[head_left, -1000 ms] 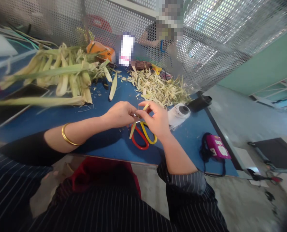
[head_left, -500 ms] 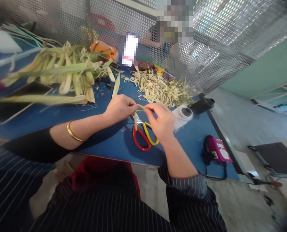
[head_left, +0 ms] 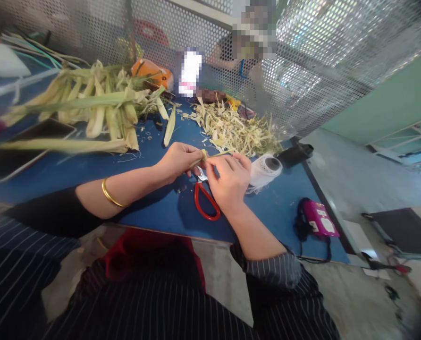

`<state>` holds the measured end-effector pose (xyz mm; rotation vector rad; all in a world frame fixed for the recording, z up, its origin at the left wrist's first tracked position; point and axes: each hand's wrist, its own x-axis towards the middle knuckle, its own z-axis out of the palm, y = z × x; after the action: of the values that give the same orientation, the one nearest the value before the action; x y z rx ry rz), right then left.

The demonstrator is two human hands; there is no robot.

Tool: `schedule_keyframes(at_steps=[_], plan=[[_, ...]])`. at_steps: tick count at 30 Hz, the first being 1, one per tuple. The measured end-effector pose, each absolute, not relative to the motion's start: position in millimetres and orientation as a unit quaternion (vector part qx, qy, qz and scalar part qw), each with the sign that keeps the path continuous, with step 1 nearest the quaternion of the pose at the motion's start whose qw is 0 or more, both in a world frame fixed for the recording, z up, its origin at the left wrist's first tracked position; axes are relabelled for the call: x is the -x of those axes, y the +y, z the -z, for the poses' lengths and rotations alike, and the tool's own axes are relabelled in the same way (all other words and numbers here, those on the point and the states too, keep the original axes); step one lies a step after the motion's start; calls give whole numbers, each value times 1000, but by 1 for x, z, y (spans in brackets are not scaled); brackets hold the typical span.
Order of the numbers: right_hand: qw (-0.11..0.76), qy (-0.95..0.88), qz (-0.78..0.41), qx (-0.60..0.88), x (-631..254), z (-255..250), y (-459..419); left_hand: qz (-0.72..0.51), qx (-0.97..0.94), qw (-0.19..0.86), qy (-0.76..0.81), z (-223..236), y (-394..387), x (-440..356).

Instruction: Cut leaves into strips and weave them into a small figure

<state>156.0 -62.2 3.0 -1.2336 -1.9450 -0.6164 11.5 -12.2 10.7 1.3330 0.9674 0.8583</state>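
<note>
The work looks partway: beyond the scissors (head_left: 197, 196), the pale husk strip (head_left: 204, 155) is bent into a small fold, one end sticking out, while uncut husks (head_left: 97, 118) lie to their far left. Narrow and yellowish, the strip is pinched between the fingers of the left hand (head_left: 177, 163) and right hand (head_left: 229, 179); whether it is knotted, I cannot tell.

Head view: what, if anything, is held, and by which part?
A narrow, pale yellow-green plant strip, bent: the left hand pinches it near the bend; the right hand touches there, its exact grip unclear.
</note>
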Motion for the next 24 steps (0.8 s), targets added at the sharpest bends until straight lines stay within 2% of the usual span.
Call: schedule_keyframes(at_steps=[7, 17, 24], plan=[[323, -773, 273, 473, -154, 1, -63, -402, -507, 626, 435, -10, -17, -16], [341, -757, 280, 483, -158, 0, -62, -379, -453, 713, 377, -15, -12, -9], [313, -783, 285, 456, -159, -1, -62, -379, -472, 690, 397, -12, -9, -8]])
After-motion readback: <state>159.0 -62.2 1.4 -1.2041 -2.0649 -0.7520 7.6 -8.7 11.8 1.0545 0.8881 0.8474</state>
